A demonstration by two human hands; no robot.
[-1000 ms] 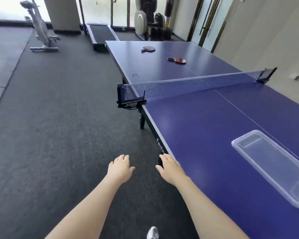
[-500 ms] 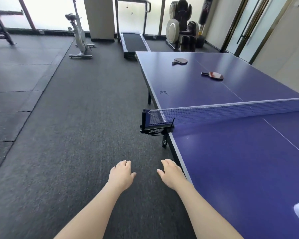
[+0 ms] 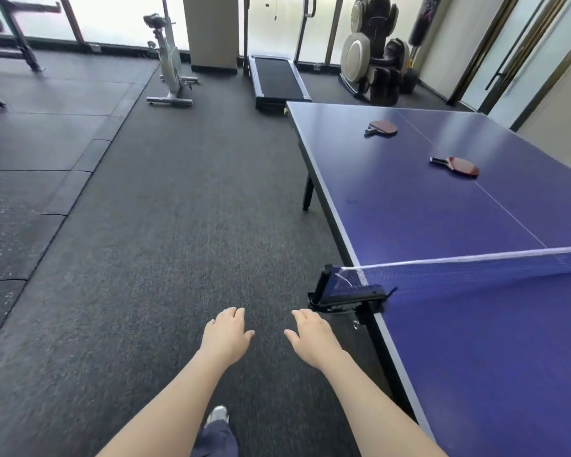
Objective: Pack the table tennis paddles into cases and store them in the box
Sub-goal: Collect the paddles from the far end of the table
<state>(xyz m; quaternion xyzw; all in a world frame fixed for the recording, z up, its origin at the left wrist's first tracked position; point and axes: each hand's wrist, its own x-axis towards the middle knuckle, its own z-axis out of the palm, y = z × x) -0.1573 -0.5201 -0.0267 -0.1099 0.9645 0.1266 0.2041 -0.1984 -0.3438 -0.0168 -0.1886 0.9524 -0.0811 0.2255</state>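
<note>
Count, head view:

- 2 hands, both empty. Left hand (image 3: 226, 338) and right hand (image 3: 314, 338) are held out palm down over the dark floor (image 3: 145, 258), side by side and not touching each other. Fingers on both are loosely extended and relaxed, gripping nothing.
- Right hand is just beside the net clamp (image 3: 340, 291) at the table's side edge. Can't tell whether it touches it.
- 2 paddles, both flat on the far half of the blue table (image 3: 409, 209), beyond the net (image 3: 475, 270) and well apart from both hands.
  - Far paddle (image 3: 381, 128): reddish-brown face up, handle pointing left, just left of the white centre line (image 3: 508, 211).
  - Near paddle (image 3: 459, 164): red face up, dark handle pointing left, blade lying across the centre line.
  - The two paddles are apart, no contact.
- 1 net, stretched across the table, white top band, clamped at the left edge.
- 1 table leg (image 3: 307, 192) visible under the far half.
- Background, by the windows: 1 exercise bike (image 3: 168, 67), 1 treadmill (image 3: 277, 80), 1 massage chair (image 3: 373, 57), 1 pillar (image 3: 210, 31).
- Bottom of the frame: 1 shoe (image 3: 217, 415) and 1 dark trouser leg (image 3: 215, 440), on the floor between the forearms.
</note>
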